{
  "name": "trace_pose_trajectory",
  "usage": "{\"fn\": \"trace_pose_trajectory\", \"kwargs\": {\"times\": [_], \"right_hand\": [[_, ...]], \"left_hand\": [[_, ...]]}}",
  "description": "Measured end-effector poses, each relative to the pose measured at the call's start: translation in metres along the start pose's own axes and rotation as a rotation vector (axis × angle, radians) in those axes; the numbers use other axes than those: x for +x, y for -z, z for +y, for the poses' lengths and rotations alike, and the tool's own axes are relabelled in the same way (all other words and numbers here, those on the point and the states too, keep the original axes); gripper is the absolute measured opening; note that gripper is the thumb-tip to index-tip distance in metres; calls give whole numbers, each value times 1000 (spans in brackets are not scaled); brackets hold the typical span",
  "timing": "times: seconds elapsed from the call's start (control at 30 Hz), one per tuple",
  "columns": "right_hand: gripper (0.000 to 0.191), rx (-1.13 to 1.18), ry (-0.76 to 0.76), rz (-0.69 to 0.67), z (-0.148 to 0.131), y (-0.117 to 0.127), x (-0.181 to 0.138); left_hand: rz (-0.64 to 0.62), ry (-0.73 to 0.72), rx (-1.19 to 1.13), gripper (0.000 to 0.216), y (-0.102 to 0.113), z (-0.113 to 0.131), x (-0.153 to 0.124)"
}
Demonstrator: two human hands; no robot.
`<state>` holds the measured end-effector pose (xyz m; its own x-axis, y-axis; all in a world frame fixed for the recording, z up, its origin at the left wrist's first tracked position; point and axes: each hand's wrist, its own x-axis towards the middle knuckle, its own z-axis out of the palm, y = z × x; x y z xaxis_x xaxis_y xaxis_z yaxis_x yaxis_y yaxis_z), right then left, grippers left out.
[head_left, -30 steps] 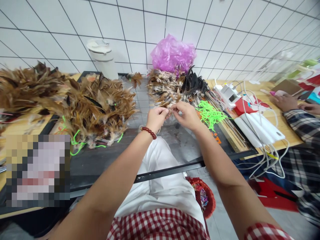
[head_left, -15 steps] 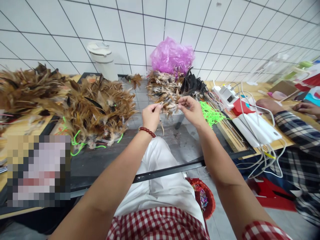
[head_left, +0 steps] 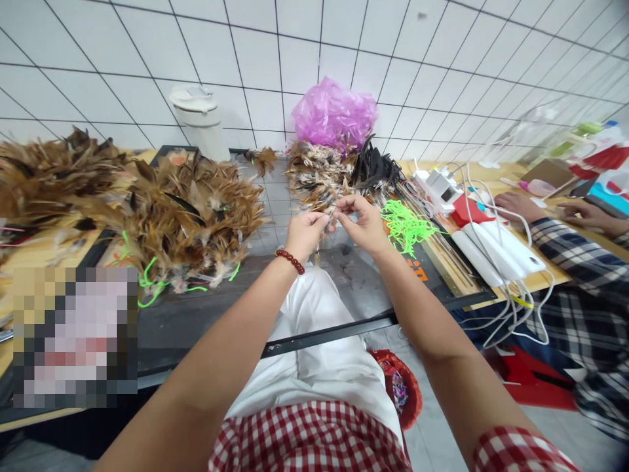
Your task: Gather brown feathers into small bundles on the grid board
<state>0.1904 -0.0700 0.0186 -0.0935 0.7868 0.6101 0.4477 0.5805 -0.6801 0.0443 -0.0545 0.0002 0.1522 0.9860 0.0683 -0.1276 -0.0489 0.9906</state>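
My left hand (head_left: 305, 236), with a beaded bracelet (head_left: 289, 261) at the wrist, pinches a thin brownish feather (head_left: 318, 254) that hangs below its fingertips. Close against it, my right hand (head_left: 362, 224) is closed in a pinch at the same spot; the fingers largely cover what lies between them. Just beyond both hands is a pile of mottled brown and white feathers (head_left: 314, 172), with black feathers (head_left: 376, 167) at its right. Bright green strings (head_left: 407, 226) lie right of my right hand.
Heaps of brown feather bundles (head_left: 191, 210) cover the left side. Behind stand a white lidded cup (head_left: 199, 121) and a pink plastic bag (head_left: 334, 115). To the right are white power strips (head_left: 498, 252) with cables and another person's hand (head_left: 521, 205). A red basket (head_left: 410, 393) sits below.
My right hand has moved left and slightly nearer, from the edge of the feather pile to my left hand. My left hand has shifted slightly right; the fingertips now meet.
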Motion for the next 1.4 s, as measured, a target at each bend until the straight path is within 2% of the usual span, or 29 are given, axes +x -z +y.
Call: {"fn": "trace_pose_trajectory", "kwargs": {"times": [0.13, 0.27, 0.37, 0.5, 0.57, 0.67, 0.73, 1.0, 1.13, 1.3, 1.4], "right_hand": [[18, -81, 17, 16, 0, -1, 0], [23, -68, -23, 19, 9, 3, 3], [26, -2, -71, -79, 15, 3, 5], [13, 14, -121, -215, 18, -2, 3], [11, -41, -139, -155, 19, -3, 3], [12, -81, -211, 26, 23, 2, 4], [15, -62, -259, 75, 25, 5, 6], [29, 289, -305, 13, 5, -6, 4], [28, 321, -304, -39, 0, -10, 2], [22, 290, -275, 23, 0, -10, 3], [24, 282, -284, 16, 0, -9, 3]], "left_hand": [[-50, 17, -82, 20, -1, 0, -1], [-28, 53, -228, 21, 0, 1, 2], [-28, 58, -285, 25, 1, 2, 4], [-18, 35, -268, 27, 1, 3, 3], [15, 38, -263, 26, 1, 4, 3], [57, 52, -283, 22, 1, 4, 3], [64, 52, -290, 21, 1, 4, 4], [50, -13, -137, 20, -3, 4, -1], [29, -48, -110, 20, -3, 3, -2], [22, -45, -86, 18, -3, 1, -1], [22, -37, -92, 18, -3, 2, -2]]}}
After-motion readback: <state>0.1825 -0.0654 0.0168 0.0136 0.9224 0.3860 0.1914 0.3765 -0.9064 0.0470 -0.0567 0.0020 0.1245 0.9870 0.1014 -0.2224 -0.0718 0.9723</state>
